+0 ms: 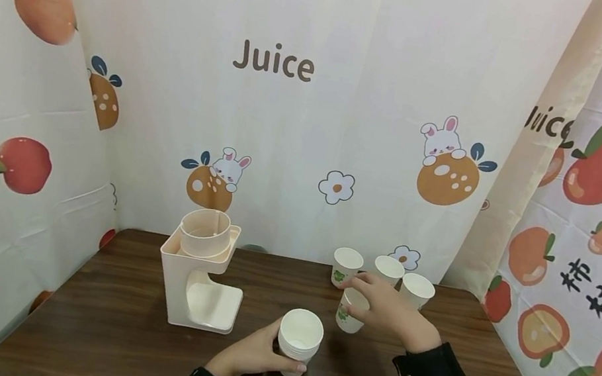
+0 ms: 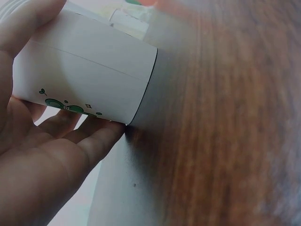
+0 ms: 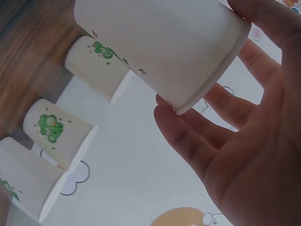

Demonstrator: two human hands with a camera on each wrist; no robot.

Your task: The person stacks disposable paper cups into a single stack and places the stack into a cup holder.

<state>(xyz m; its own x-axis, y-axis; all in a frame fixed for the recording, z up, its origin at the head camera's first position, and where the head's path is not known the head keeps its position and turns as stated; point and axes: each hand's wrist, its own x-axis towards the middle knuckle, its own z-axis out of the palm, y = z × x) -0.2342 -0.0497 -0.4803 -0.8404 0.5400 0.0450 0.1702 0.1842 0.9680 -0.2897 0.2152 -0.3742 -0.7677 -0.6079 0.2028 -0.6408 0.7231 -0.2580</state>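
In the head view my left hand [image 1: 262,353] grips a stack of white paper cups [image 1: 301,332] near the front of the table, fingers on one side and thumb across the front. Up close, the outer cup [image 2: 89,66] shows a green print, and its base is at the wooden surface. My right hand [image 1: 385,307] holds a single paper cup [image 1: 353,311] by its rim, thumb and fingers on opposite sides, as the right wrist view shows on the cup [image 3: 164,42]. Whether that cup touches the table is hard to tell.
Behind my right hand stand three more paper cups, one at the left [image 1: 346,266], one in the middle [image 1: 388,269] and one at the right [image 1: 417,289]. A cream-coloured appliance [image 1: 196,270] stands on the left of the dark wooden table [image 1: 118,330]. Fruit-printed curtains [image 1: 312,123] surround the table.
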